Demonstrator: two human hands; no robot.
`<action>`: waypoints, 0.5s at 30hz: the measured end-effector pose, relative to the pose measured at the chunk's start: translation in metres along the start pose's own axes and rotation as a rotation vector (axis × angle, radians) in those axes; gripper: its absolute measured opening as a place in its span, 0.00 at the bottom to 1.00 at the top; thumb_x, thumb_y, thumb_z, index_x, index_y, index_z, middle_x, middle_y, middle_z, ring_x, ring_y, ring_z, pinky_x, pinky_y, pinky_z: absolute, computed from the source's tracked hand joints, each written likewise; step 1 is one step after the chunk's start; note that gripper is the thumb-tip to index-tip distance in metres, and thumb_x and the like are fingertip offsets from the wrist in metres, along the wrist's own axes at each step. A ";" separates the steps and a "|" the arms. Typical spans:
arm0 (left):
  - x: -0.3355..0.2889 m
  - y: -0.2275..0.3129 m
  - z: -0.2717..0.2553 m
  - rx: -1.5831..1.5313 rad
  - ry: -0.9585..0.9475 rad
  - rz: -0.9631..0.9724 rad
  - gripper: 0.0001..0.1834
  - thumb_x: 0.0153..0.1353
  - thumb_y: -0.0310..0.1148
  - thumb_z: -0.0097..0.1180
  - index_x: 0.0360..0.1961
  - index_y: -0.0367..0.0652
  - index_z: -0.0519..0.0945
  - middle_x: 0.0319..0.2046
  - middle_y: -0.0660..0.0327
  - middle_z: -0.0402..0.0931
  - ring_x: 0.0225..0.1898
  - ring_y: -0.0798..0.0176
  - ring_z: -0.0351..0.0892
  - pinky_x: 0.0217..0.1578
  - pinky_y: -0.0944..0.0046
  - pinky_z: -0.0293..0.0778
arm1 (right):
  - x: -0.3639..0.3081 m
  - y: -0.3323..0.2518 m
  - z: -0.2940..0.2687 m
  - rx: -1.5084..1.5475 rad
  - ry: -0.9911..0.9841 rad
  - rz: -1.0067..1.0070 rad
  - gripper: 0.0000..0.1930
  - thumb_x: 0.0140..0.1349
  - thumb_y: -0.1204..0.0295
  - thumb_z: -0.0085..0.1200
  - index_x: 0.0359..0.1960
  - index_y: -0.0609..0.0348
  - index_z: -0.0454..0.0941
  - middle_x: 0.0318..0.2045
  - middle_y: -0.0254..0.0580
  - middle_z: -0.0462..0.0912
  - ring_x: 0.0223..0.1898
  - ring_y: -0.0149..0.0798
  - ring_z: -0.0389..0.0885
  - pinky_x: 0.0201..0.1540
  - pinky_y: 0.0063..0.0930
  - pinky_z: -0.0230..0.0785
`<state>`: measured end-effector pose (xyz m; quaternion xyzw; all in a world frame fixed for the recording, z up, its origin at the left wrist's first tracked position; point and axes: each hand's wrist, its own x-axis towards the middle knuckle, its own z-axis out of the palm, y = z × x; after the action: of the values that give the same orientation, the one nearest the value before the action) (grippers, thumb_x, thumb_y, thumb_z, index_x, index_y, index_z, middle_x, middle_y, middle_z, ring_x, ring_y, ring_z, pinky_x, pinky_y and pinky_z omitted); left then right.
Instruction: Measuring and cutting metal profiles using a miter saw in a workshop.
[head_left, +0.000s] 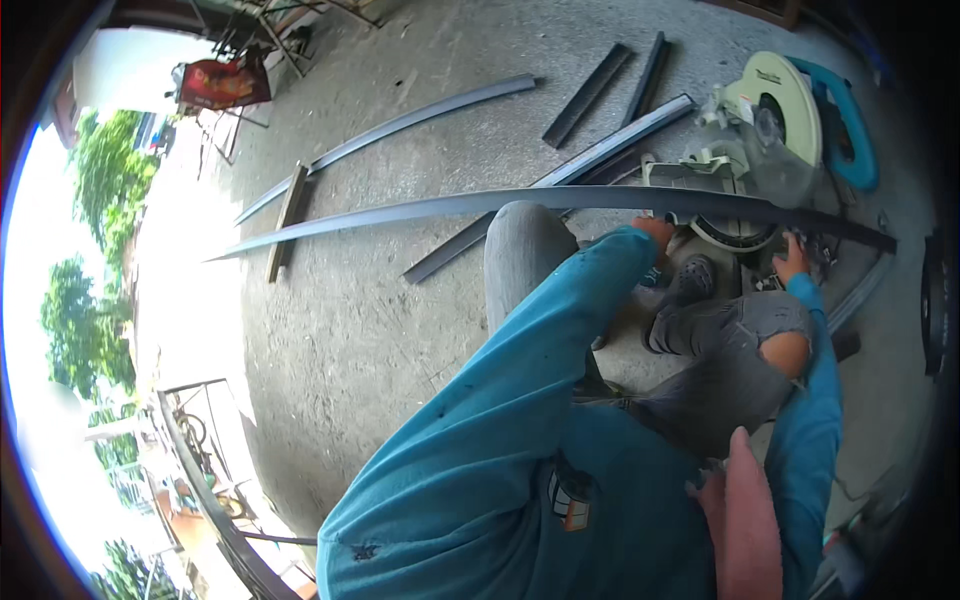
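Note:
A long grey metal bar lies across the bed of a miter saw with a pale round guard and a blue handle. My left hand is closed at the bar's near edge, beside the saw base; what its fingers grip is hidden. Farther right, my right hand has its fingers apart, just below the bar's right part and next to small metal parts. No held object shows in it. The saw's blade is mostly hidden by the guard.
Several metal lengths, including a dark channel and a long strip, lie on the concrete floor. A wooden block is under the bar's left part. A red bag is at far left, a metal frame at lower left.

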<state>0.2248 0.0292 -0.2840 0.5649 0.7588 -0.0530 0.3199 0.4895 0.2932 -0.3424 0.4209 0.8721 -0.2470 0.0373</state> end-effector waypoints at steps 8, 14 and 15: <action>0.037 -0.006 0.038 -0.131 -0.005 -0.007 0.36 0.44 0.50 0.65 0.51 0.42 0.69 0.47 0.49 0.73 0.50 0.46 0.73 0.49 0.50 0.70 | 0.018 0.026 0.029 -0.098 0.153 -0.103 0.40 0.46 0.76 0.62 0.63 0.48 0.56 0.63 0.56 0.55 0.62 0.60 0.58 0.57 0.47 0.63; 0.053 -0.038 0.116 -0.003 -0.230 -0.051 0.39 0.48 0.50 0.61 0.56 0.40 0.62 0.54 0.46 0.64 0.55 0.41 0.66 0.53 0.49 0.67 | 0.035 -0.043 0.030 -0.136 0.086 -0.090 0.40 0.48 0.65 0.61 0.64 0.49 0.55 0.64 0.53 0.52 0.63 0.59 0.52 0.63 0.49 0.53; 0.054 -0.015 0.124 -0.018 -0.185 -0.042 0.39 0.49 0.49 0.60 0.57 0.40 0.61 0.55 0.45 0.61 0.56 0.41 0.64 0.53 0.48 0.66 | 0.029 -0.025 0.033 -0.159 0.063 -0.052 0.40 0.50 0.66 0.59 0.65 0.49 0.52 0.64 0.54 0.52 0.63 0.60 0.52 0.63 0.50 0.53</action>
<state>0.2560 0.0137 -0.4160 0.5387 0.7380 -0.1047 0.3926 0.4468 0.2856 -0.3696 0.4013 0.9003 -0.1645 0.0368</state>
